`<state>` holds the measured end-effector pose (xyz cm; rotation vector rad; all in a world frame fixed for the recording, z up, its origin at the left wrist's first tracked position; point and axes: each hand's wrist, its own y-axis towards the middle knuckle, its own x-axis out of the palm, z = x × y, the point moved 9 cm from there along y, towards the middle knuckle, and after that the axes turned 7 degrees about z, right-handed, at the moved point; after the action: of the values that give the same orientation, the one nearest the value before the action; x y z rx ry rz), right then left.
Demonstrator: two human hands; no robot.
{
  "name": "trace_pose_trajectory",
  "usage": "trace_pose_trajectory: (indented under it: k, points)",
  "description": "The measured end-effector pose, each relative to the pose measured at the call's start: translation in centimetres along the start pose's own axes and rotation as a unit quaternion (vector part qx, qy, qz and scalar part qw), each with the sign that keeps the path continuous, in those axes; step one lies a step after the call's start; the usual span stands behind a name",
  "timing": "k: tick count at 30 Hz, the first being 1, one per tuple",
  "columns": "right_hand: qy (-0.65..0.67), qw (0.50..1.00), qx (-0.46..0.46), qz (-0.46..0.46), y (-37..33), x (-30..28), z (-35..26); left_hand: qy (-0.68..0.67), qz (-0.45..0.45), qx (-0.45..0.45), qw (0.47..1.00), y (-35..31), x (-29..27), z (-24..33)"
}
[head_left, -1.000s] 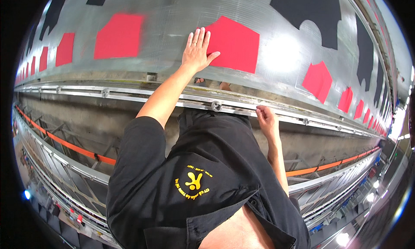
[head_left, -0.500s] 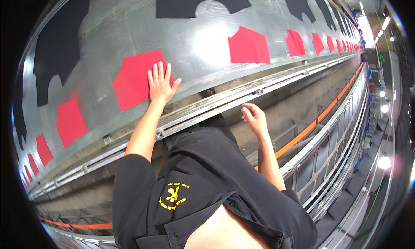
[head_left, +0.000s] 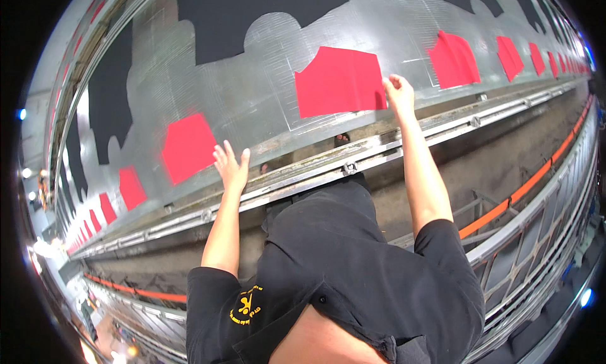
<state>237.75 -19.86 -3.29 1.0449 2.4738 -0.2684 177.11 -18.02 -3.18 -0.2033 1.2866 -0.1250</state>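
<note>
A red cut fabric piece (head_left: 341,83) lies on the long, shiny table (head_left: 252,121) in front of me. At its right edge is my right hand (head_left: 400,97), fingers curled together, seemingly pinching the border; a small dark fold or shadow shows there. My left hand (head_left: 232,167) is open with its fingers apart, over the table's near edge, beside another red fabric piece (head_left: 189,146). Nothing is in the left hand. Whether its fingertips touch that piece I cannot tell. Farther right lies a slightly wrinkled red piece (head_left: 454,59).
Black cut fabric pieces (head_left: 221,29) lie in a row along the table's far part. Smaller red pieces (head_left: 131,187) continue in both directions. A metal rail (head_left: 297,178) runs along the near edge. Behind me are an orange bar (head_left: 527,184) and a metal frame (head_left: 505,263).
My view has shifted right along the table. The left hand has come off the red piece it lay flat on. My right hand has risen from near my body to another red piece's edge.
</note>
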Motion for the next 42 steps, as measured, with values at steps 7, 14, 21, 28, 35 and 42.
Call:
trace_pose_trajectory:
  k: [7, 14, 21, 28, 35, 42]
  points:
    - [-0.277, 0.960, 0.037, -0.032, 4.8, 2.7, -2.6, -0.232, 0.099, 0.030, 0.967, -3.8, -4.0, 10.0]
    - [-0.028, 0.998, 0.022, -0.055, 3.8, 5.0, -5.4, -0.319, 0.096, 0.041, 0.942, -1.7, -3.3, 15.7]
    - [0.070, 0.785, -0.089, -0.609, -17.2, 8.6, -22.8, -0.280, 0.178, 0.130, 0.934, -0.2, -6.0, 19.9]
    - [0.036, 0.803, -0.177, -0.568, -16.4, -0.1, -24.5, -0.295, -0.017, 0.218, 0.930, -6.0, -7.6, 18.9]
    - [0.000, 0.891, 0.071, -0.448, -10.2, -1.8, -13.5, -0.388, -0.113, -0.003, 0.915, -7.4, -4.4, 20.0]
    - [-0.010, 0.926, 0.045, -0.374, -3.2, 4.2, -5.4, -0.342, -0.064, 0.043, 0.937, 1.3, 1.1, 20.2]
